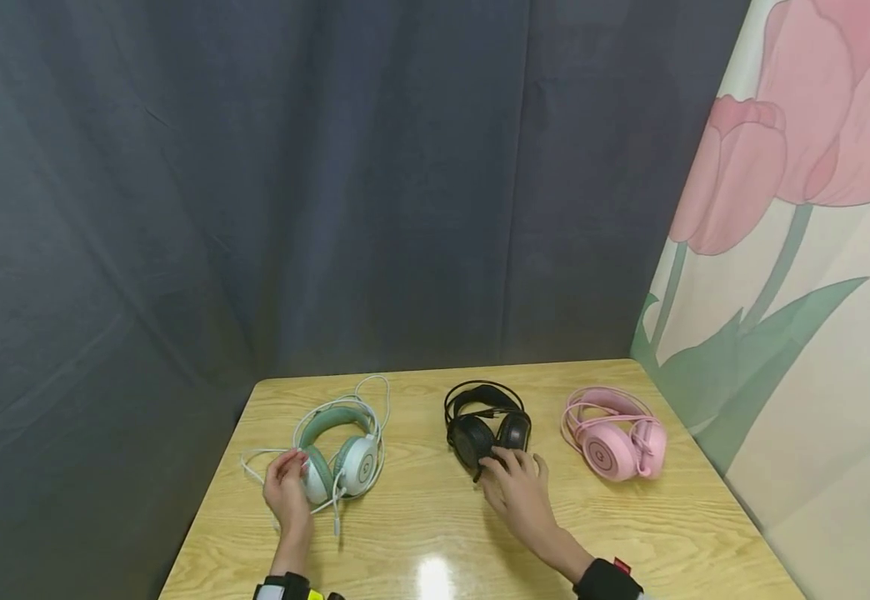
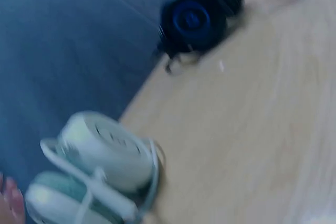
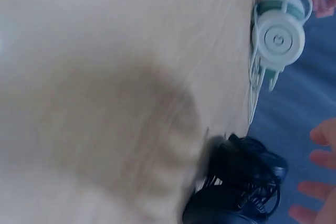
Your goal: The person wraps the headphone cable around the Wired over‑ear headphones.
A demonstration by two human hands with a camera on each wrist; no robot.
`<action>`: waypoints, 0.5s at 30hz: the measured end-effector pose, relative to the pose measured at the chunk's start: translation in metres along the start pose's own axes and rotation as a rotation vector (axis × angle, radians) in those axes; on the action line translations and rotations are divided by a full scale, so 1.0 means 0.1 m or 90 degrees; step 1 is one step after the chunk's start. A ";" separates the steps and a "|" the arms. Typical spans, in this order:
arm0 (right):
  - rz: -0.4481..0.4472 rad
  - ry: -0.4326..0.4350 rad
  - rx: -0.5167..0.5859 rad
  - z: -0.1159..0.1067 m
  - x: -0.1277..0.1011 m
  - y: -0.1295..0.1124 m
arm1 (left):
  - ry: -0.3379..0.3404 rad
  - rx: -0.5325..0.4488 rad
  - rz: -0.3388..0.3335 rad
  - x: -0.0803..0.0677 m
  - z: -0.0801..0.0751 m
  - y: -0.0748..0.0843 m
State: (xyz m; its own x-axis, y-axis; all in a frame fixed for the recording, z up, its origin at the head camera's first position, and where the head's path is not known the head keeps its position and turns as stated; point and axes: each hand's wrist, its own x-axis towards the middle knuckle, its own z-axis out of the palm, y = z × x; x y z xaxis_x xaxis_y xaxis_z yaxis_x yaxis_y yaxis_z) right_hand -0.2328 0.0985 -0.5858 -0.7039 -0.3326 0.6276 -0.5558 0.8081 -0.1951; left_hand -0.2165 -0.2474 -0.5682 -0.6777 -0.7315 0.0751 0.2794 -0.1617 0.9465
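White headphones with green padding (image 1: 360,462) lie on the left of the table, a white cable looped around them. My left hand (image 1: 285,487) is beside their left ear cup, fingers loosely bent; in the left wrist view only some fingertips (image 2: 16,203) show at the edge, apart from the ear cups. Black headphones (image 1: 472,440) lie in the middle, cups toward me. Over their near side is my right hand (image 1: 521,500), fingers spread and slightly bent. In the right wrist view these fingers (image 3: 315,187) appear beside the black cups with nothing in their grasp.
Pink headphones (image 1: 611,450) with a pink cable lie at the right of the wooden table (image 1: 405,533). A dark curtain (image 1: 405,183) hangs behind the table. A wall with painted tulips (image 1: 817,375) stands along the right side.
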 end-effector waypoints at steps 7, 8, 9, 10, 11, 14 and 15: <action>0.037 -0.039 0.019 -0.13 -0.19 -0.07 | 0.010 0.142 -0.084 0.17 -0.13 -0.22; 0.040 -0.042 0.018 -0.14 -0.20 -0.07 | -0.004 0.150 -0.101 0.19 -0.14 -0.24; 0.041 -0.044 0.021 -0.13 -0.21 -0.06 | -0.019 0.155 -0.119 0.21 -0.15 -0.26; 0.041 -0.045 0.025 -0.13 -0.22 -0.05 | -0.035 0.158 -0.138 0.23 -0.17 -0.29; 0.043 -0.049 0.030 -0.13 -0.24 -0.05 | -0.051 0.164 -0.155 0.25 -0.17 -0.31; 0.043 -0.050 0.035 -0.11 -0.28 -0.04 | -0.093 0.184 -0.197 0.31 -0.18 -0.35; 0.043 -0.049 0.033 -0.11 -0.30 -0.04 | -0.100 0.189 -0.206 0.32 -0.18 -0.36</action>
State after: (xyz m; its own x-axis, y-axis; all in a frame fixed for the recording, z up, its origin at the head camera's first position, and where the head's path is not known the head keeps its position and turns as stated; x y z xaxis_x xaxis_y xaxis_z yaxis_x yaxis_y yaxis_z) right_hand -0.2050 0.1102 -0.5957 -0.7709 -0.3167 0.5527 -0.5275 0.8038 -0.2751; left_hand -0.2363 -0.2769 -0.6056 -0.7991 -0.5618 -0.2139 -0.1550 -0.1512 0.9763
